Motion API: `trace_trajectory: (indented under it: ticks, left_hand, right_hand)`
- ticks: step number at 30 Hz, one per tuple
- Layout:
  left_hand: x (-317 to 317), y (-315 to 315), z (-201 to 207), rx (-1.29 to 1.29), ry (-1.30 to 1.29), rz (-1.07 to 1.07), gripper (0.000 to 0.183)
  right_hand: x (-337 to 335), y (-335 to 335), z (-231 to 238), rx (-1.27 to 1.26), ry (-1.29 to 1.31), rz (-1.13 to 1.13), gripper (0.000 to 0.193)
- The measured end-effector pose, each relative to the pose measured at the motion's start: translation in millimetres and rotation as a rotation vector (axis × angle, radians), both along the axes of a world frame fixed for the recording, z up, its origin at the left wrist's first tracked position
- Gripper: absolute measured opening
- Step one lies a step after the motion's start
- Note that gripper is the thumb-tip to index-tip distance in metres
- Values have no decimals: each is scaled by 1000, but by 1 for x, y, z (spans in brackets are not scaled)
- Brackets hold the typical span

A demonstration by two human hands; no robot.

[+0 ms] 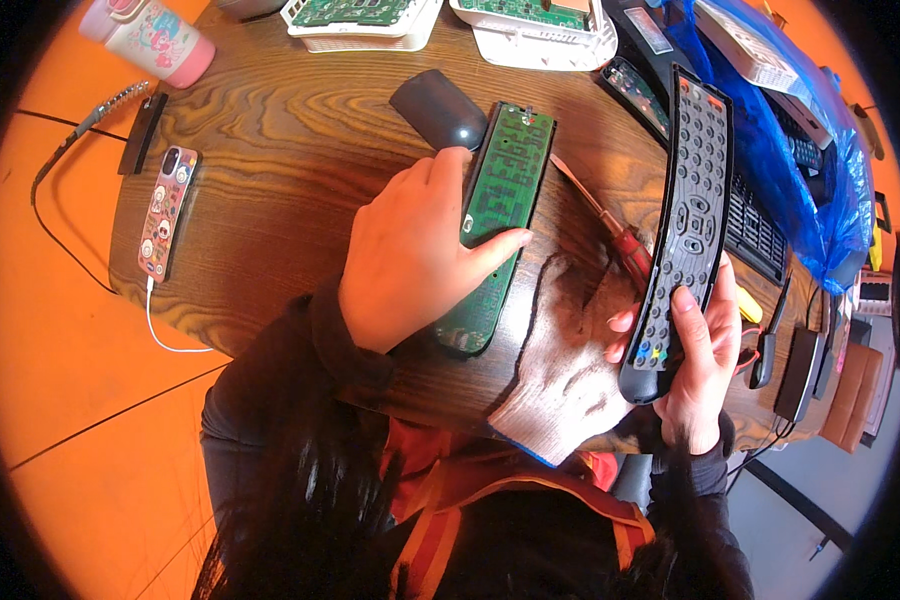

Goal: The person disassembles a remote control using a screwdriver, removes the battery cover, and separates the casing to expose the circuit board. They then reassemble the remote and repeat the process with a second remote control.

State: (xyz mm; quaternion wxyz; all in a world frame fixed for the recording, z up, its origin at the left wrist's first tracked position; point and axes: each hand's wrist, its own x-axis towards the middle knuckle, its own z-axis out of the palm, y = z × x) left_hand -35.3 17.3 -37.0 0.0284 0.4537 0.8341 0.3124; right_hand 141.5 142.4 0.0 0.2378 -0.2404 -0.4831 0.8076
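A long green circuit board (pixel 515 165) sits in a dark remote control shell on the table in front of me. My left hand (pixel 410 250) grips it from the left side, thumb across its face, the other fingers at its left edge. In my right hand (pixel 705 345) is the other half of a remote control (pixel 690 210), a black casing with a grey rubber keypad, held upright by its lower end. The thumb presses on the lower keys. Between the two hands lies a screwdriver (pixel 620 235) with a red handle, partly behind the casing.
A white cloth glove (pixel 560 390) lies at the front edge. Behind the board is a dark, rounded cover (pixel 440 108). White housings with green boards (pixel 360 10) stand at the back. A phone (pixel 170 210) and a tumbler (pixel 155 40) are left; a blue plastic bag (pixel 820 200) is right.
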Motion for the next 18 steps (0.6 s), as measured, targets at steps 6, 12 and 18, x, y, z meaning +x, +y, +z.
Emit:
trace_trajectory:
  ticks: [6, 12, 18]
  left_hand:
    - [-2, 1, -5, -8, 6, 13, 54]
    - [-6, 0, -10, 37, -140, -28, 46]
    - [-9, 2, -7, 179, -532, -113, 36]
  right_hand:
    - [0, 0, -1, -11, 17, 21, 31]
    - [1, 0, -2, 6, 10, -2, 31]
    - [2, 1, -1, -5, -13, -1, 33]
